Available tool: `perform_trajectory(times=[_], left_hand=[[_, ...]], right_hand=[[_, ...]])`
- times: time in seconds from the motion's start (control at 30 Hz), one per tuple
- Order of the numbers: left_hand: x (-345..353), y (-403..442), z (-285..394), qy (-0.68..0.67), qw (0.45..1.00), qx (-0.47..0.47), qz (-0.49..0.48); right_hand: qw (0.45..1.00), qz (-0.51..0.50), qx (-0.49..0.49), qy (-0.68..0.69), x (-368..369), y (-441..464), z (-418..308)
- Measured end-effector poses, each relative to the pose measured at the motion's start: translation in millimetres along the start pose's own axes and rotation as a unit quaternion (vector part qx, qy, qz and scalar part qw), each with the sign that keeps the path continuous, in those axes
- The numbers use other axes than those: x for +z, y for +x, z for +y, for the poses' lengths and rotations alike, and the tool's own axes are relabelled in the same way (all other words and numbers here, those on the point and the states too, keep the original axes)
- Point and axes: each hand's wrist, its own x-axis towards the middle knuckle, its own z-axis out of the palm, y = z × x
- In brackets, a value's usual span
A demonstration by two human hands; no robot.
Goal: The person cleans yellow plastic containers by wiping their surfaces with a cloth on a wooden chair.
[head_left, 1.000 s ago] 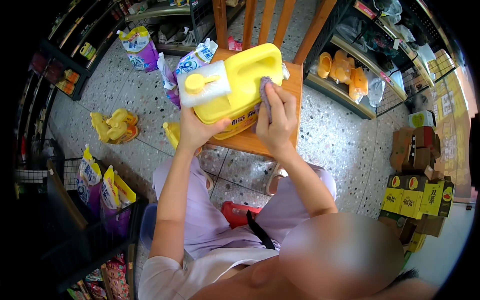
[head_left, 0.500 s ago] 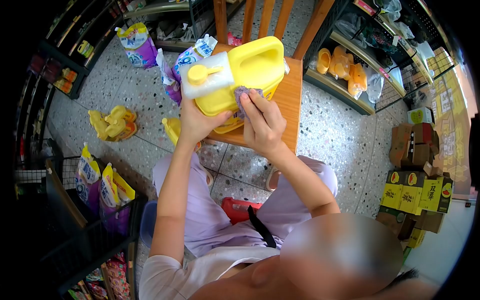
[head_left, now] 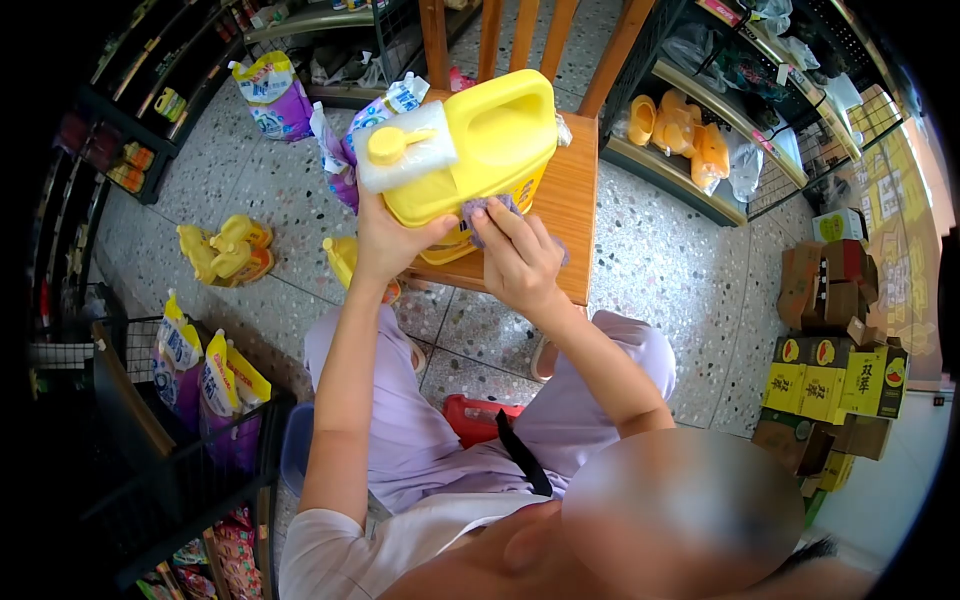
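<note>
A large yellow jug (head_left: 502,125) leans toward me over the wooden chair seat (head_left: 572,225). A clear bubble-wrapped pack (head_left: 432,150) with a yellow pump head (head_left: 386,146) sits against its top. My left hand (head_left: 396,238) is closed on the jug's near left side, thumb across its front. In my right hand (head_left: 524,258) is a bunched purple-grey cloth (head_left: 478,222), pinched by the fingers and pressed to the jug's front near the label. The jug's underside is mostly out of sight.
Crumpled detergent bags (head_left: 345,150) lie by the chair's left side. A yellow bottle (head_left: 341,260) stands below them, and more yellow bottles (head_left: 228,250) are on the floor at left. Shelves (head_left: 690,180) and stacked cartons (head_left: 838,385) line the right.
The jug has shifted slightly left and tipped a little. My right hand has slid the cloth slightly left and down along its front; more cloth shows beside my fingers.
</note>
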Motion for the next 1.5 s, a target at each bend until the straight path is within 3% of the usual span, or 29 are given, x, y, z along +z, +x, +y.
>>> perform_trajectory(times=[0.3,0.53,0.73,1.03,1.5], left_hand=[[-2.8,-1.6,-5.7,-0.013,1.000,-0.013,-0.007],[-9.5,-1.8,4.3,-0.144,0.989,-0.036,-0.009],[-8.3,-8.0,-0.3,-0.065,0.995,-0.075,-0.023],[-3.7,-8.4,3.1,-0.039,0.997,-0.073,0.006],[-0.1,-11.4,-0.1,-0.083,0.994,-0.068,0.017]], right_hand=[[0.977,-0.164,0.109,0.076,-17.5,-25.6,-0.5],[0.987,-0.045,0.113,0.101,-27.4,-10.6,1.5],[0.989,0.041,0.090,0.112,-11.0,4.6,0.0],[0.997,0.041,0.030,0.052,8.1,2.0,1.3],[0.999,-0.022,0.043,0.007,5.9,-27.6,4.6]])
